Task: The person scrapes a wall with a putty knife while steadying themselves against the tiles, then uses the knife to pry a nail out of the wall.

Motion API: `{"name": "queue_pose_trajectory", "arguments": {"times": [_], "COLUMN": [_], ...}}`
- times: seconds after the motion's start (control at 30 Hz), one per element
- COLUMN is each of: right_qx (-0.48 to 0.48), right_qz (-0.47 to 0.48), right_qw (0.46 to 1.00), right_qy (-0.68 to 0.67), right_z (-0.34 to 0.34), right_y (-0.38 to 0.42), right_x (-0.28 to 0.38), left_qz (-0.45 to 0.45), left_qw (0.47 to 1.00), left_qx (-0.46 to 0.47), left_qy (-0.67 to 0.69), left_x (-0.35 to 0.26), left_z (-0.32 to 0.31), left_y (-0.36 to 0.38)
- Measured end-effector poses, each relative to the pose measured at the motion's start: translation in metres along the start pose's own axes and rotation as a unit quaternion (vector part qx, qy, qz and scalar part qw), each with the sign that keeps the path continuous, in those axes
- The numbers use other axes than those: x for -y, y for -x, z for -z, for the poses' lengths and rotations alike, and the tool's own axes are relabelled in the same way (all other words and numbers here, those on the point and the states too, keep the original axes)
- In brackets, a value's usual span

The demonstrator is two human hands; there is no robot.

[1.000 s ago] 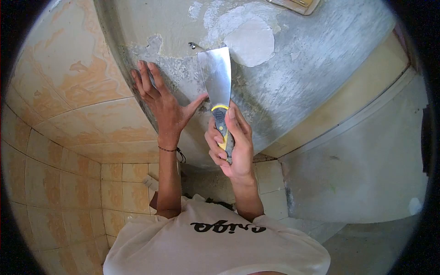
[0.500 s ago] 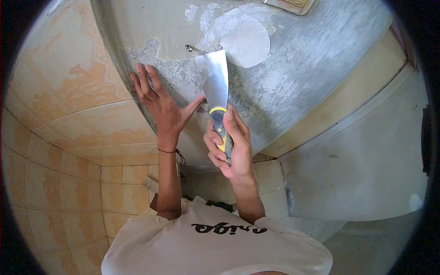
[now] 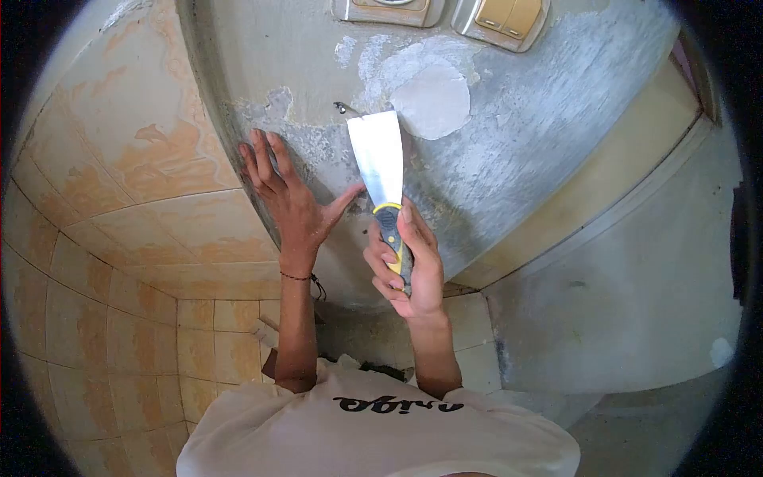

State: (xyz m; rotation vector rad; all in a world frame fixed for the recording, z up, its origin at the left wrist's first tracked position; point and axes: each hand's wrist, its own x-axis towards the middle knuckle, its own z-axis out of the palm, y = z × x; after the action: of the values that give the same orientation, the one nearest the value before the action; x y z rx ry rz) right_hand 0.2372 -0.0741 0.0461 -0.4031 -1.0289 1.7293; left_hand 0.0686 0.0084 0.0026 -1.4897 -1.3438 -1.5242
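The right hand (image 3: 426, 278) clamped a scraper (image 3: 379, 163) at the wall (image 3: 540, 111), the left hand (image 3: 296, 208) splayed — blade movement likely called for avoiding the metal stub (image 3: 341, 107).

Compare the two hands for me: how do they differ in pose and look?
The left hand is spread open on the wall, while the right hand is curled around the handle of a putty knife. The left hand has a dark cord bracelet at its wrist; the right hand has none. Both hands are ungloved.
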Motion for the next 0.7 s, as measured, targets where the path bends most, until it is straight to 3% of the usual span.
{"name": "queue_pose_trajectory", "arguments": {"times": [0.5, 0.57, 0.63, 0.7], "right_qx": [0.011, 0.006, 0.008, -0.051], "right_qz": [-0.002, -0.001, -0.005, 0.030], "right_qw": [1.000, 0.998, 1.000, 0.989], "right_qy": [-0.003, -0.060, -0.029, 0.136], "right_z": [0.004, 0.023, 0.022, 0.015], "right_y": [-0.007, -0.001, 0.003, 0.010], "right_x": [-0.003, -0.008, -0.001, 0.008], "left_qz": [0.002, -0.001, 0.000, 0.000], "left_qw": [1.000, 1.000, 1.000, 1.000], "left_qx": [0.013, 0.009, 0.005, 0.003], "left_qy": [0.005, 0.003, 0.000, -0.004], "left_x": [0.001, 0.001, -0.001, -0.001], "left_z": [0.000, -0.001, -0.002, -0.002], "left_y": [0.000, 0.003, 0.002, 0.002]}}
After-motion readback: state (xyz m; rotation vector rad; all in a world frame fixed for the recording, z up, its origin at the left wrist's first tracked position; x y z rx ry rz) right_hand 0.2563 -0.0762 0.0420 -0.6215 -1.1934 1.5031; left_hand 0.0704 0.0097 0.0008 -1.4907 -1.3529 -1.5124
